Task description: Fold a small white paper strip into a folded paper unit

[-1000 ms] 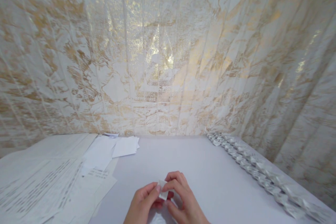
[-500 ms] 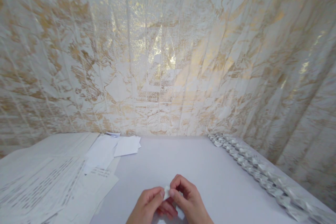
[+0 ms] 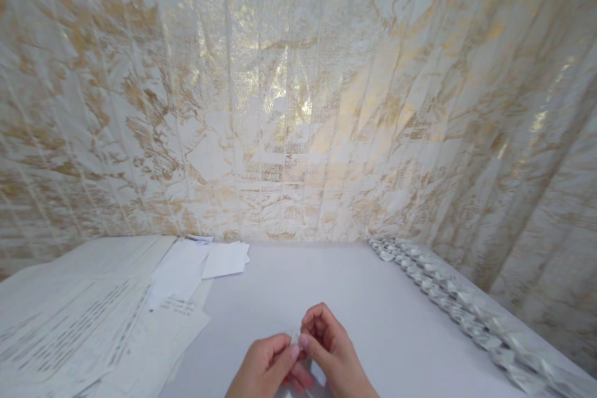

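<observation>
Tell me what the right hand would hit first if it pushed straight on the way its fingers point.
The right hand points left, toward the left hand. First comes the small white paper piece pinched between both hands' fingertips, then the left hand itself right behind it.

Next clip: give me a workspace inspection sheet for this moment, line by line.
Surface: white table, bare in the middle.
Job's things: small folded white paper piece pinched between both hands.
Clutter: printed sheets and blank paper slips at left; row of folded paper pieces along the right edge.
Grips: left hand and right hand both closed on the paper piece.
Cables: nothing seen.
Surroundings: white and gold curtain behind.
</observation>
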### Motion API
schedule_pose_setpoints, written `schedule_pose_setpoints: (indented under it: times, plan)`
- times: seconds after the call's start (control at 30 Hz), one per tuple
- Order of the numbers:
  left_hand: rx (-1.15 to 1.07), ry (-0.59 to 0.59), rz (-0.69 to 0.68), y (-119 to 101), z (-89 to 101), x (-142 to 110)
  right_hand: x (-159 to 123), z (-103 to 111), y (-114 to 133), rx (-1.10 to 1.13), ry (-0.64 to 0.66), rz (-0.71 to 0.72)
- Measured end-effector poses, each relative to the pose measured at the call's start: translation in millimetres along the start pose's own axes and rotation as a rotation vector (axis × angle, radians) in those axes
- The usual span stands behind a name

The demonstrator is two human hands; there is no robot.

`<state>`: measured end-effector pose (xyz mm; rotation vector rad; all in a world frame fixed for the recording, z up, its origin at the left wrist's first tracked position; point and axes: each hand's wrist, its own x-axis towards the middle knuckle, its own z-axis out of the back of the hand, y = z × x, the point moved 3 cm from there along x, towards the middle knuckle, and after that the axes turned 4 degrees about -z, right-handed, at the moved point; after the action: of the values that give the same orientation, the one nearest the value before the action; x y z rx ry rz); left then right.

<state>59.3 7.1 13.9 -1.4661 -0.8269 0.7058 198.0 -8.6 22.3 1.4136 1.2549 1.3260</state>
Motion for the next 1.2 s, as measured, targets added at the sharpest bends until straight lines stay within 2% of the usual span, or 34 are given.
schedule_pose_setpoints:
  times: [0.17,0.37,0.53,0.67,0.8,1.07,1.2]
  plan:
    - [-0.031,0.017,0.020,-5.1,-1.9,-1.2,-2.4,0.1,-1.8,-0.178,0.070,-0.005]
    - [-0.085,0.040,0.054,-0.3,-3.2,0.2,-4.1,-4.3,-4.3,0.005,0.105,-0.078]
    - [-0.077,0.015,0.041,1.1,-3.3,0.6,-2.6,-5.0,-2.5,0.019,0.099,-0.076]
    - [-0.042,-0.061,-0.030,-2.2,-1.0,0.0,-1.5,-0.3,-1.6,-0.086,0.068,-0.051]
    - [0.044,-0.131,-0.108,-5.3,3.4,-1.4,-3.6,-1.4,2.3,-0.228,0.135,-0.008]
    - [0.025,-0.075,-0.119,-4.1,2.0,-1.8,-6.4,-3.4,1.6,-0.314,0.206,0.045]
    - [0.032,-0.059,-0.129,-3.8,1.5,-1.6,-5.3,-3.1,0.8,-0.367,0.202,0.054]
